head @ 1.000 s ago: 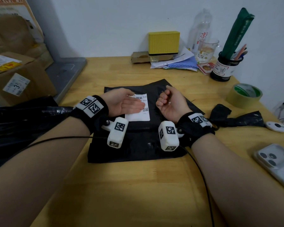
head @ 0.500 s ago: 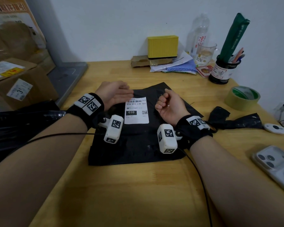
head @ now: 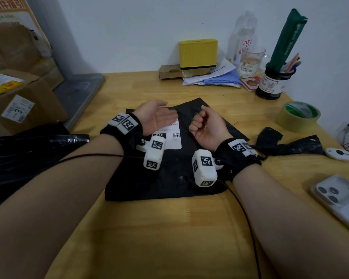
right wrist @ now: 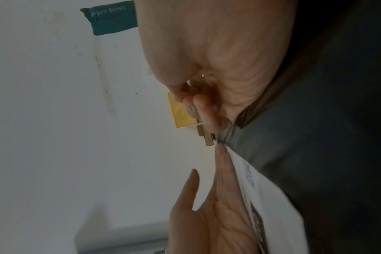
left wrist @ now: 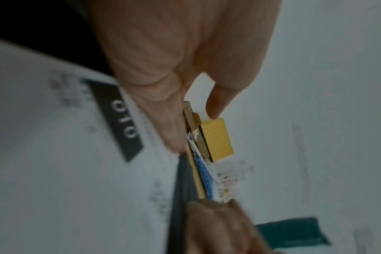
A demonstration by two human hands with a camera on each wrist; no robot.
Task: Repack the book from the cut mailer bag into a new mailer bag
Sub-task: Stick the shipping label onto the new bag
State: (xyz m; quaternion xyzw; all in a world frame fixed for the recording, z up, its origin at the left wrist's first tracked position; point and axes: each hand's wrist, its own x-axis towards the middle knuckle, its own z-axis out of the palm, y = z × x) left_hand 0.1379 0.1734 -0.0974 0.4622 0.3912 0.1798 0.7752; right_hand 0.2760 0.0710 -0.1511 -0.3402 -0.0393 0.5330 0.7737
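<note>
Both hands over the black mailer bag (head: 165,178) on the wooden table (head: 169,238).
We see the bag lying flat beneath both wrists, its white label (head: 169,137) between the hands; the book is not visible. Our left hand (head: 155,117) is palm-up with straight fingers, edge on the label; our right hand (head: 207,125) is an empty fist, apart.

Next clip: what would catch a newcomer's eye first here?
The black mailer bag with its white shipping label lies flat at the middle of the wooden table. Over it are the left hand, palm up and fingers straight, and the right hand, curled in a fist. A yellow box stands against the back wall.
</note>
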